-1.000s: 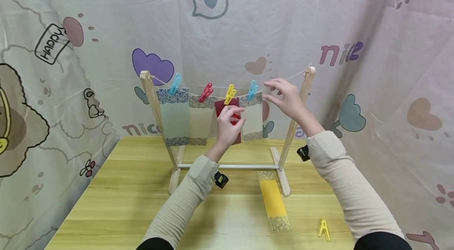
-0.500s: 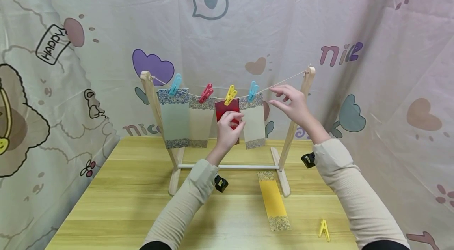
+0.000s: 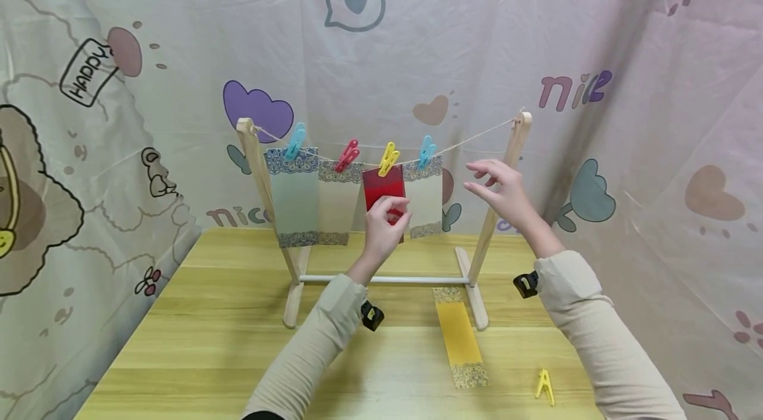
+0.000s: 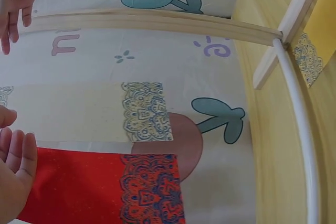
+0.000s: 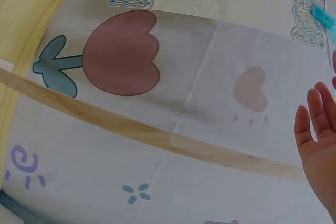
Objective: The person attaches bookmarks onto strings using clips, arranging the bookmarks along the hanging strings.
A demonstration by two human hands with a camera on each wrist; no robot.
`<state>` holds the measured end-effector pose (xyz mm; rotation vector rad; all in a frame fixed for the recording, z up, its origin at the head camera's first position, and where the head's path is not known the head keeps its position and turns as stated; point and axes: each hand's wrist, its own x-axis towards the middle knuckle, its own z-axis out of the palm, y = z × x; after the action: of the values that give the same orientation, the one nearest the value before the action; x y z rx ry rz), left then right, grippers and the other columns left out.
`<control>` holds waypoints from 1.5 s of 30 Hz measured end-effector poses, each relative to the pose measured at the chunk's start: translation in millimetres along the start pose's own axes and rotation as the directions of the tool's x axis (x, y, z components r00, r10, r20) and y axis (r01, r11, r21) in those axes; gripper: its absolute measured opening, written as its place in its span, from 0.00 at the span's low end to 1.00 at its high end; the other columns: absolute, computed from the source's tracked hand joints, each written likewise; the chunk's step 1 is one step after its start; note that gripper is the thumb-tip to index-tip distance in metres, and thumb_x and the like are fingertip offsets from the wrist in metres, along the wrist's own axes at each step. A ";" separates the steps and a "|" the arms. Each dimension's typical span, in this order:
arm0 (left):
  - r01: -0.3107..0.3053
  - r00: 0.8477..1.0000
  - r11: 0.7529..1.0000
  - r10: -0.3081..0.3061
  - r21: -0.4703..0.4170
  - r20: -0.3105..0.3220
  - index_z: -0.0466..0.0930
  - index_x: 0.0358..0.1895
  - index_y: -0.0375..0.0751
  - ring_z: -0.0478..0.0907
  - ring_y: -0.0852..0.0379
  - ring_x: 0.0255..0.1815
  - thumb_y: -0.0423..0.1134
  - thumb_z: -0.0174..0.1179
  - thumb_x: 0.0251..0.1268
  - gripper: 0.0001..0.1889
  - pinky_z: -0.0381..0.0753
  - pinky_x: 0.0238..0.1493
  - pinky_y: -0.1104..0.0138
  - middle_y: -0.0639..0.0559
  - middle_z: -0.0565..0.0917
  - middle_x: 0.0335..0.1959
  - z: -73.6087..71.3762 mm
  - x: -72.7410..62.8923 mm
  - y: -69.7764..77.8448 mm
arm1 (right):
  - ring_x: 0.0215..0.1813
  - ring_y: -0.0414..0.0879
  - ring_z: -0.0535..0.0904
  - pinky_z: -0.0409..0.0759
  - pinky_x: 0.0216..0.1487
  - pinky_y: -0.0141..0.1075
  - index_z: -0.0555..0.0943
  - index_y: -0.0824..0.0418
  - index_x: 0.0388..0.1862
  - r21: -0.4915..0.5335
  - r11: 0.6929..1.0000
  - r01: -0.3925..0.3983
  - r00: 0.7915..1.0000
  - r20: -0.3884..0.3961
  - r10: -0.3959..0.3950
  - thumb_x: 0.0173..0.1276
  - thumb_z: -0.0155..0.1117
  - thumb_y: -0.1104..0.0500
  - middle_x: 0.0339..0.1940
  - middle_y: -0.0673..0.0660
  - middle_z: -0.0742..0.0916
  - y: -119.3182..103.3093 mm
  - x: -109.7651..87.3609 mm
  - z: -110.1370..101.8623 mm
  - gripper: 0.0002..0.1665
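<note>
My left hand (image 3: pixel 383 229) hovers in front of the red card (image 3: pixel 378 188), fingers loosely curved and holding nothing. A yellow clothespin (image 3: pixel 389 159) pins that card to the string (image 3: pixel 477 137). Right beside it hangs a cream card (image 3: pixel 424 205) with patterned ends, under a blue clothespin (image 3: pixel 426 152). My right hand (image 3: pixel 502 191), thumb and fingers apart, is in the air to the right of this card, in front of the right post. The left wrist view shows the lower ends of the red card (image 4: pixel 79 182) and the cream card (image 4: pixel 73 111).
Further left hang a pale green card (image 3: pixel 295 208) under a blue clothespin (image 3: pixel 295 142) and another cream card (image 3: pixel 338 208) under a red clothespin (image 3: pixel 348 156). The wooden stand (image 3: pixel 516 148) carries the string. On the table lie a yellow card (image 3: pixel 459 334) and a yellow clothespin (image 3: pixel 544 387).
My right hand has drawn away from the string beside the blue clothespin, moving right and down. My left hand has sunk slightly in front of the red card. The cream card swung a little.
</note>
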<state>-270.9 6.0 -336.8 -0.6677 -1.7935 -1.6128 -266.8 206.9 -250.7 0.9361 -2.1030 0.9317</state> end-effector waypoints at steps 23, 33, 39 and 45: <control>0.075 0.997 0.997 -0.075 0.012 0.013 0.75 0.36 0.19 0.75 0.38 0.29 0.18 0.58 0.49 0.09 0.77 0.27 0.54 0.29 0.76 0.30 9.5 -26.5 -18.5 | 0.32 0.46 0.75 0.72 0.31 0.24 0.78 0.74 0.41 -0.026 0.990 -0.136 0.990 -0.038 0.135 0.49 0.65 0.76 0.36 0.65 0.82 44.2 -47.7 -2.7 0.17; 0.142 0.988 0.989 -0.144 0.029 0.058 0.78 0.39 0.28 0.76 0.48 0.31 0.25 0.62 0.50 0.11 0.77 0.28 0.70 0.39 0.79 0.35 22.6 -44.2 -66.1 | 0.32 0.53 0.73 0.72 0.34 0.24 0.77 0.76 0.40 -0.004 0.986 -0.167 0.986 -0.028 0.167 0.50 0.62 0.78 0.34 0.68 0.81 33.5 -68.5 -5.9 0.16; 0.182 0.978 0.983 -0.185 0.034 0.099 0.77 0.43 0.29 0.76 0.45 0.36 0.27 0.62 0.51 0.14 0.79 0.31 0.58 0.40 0.79 0.39 26.8 -56.3 -74.9 | 0.31 0.52 0.73 0.74 0.33 0.30 0.76 0.78 0.40 -0.043 0.979 -0.201 0.980 -0.020 0.200 0.50 0.63 0.78 0.32 0.67 0.81 26.4 -80.3 -6.8 0.16; 0.201 0.969 0.979 -0.204 0.036 0.141 0.76 0.46 0.28 0.74 0.40 0.41 0.29 0.62 0.51 0.16 0.77 0.34 0.52 0.38 0.78 0.41 30.0 -65.3 -80.0 | 0.35 0.52 0.73 0.74 0.34 0.36 0.76 0.77 0.42 -0.056 0.967 -0.248 0.969 -0.012 0.247 0.50 0.63 0.77 0.33 0.65 0.81 27.9 -94.9 -6.8 0.17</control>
<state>-288.7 28.5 -440.5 -0.6207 -2.0379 -1.7124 -236.5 258.5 -329.7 0.6505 -2.2656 0.9888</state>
